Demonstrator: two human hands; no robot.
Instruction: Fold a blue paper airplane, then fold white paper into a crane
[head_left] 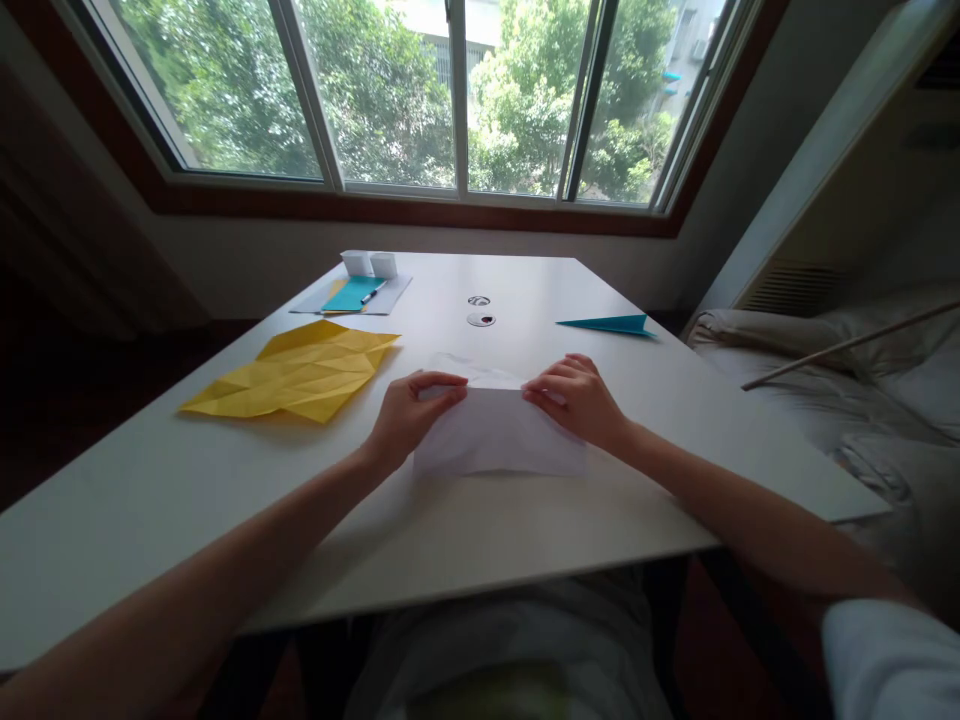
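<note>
A white sheet of paper [499, 435] lies on the table in front of me, its near part flat or slightly raised. Along its upper part runs a straight edge or fold, with a thin flap of paper showing behind it. My left hand [409, 415] pinches that edge at the left between thumb and fingers. At the right end of the same edge, my right hand [577, 400] pinches the paper too. The fingertips of both hands are a short distance apart. Parts of the sheet's sides are hidden behind the hands.
Left of my hands lies a creased yellow sheet [300, 372]. A blue paper plane [611, 324] rests at the right. Farther back are blue paper [349, 294], a pen [373, 291] and two small white boxes [371, 264]. Round metal discs [481, 320] sit mid-table.
</note>
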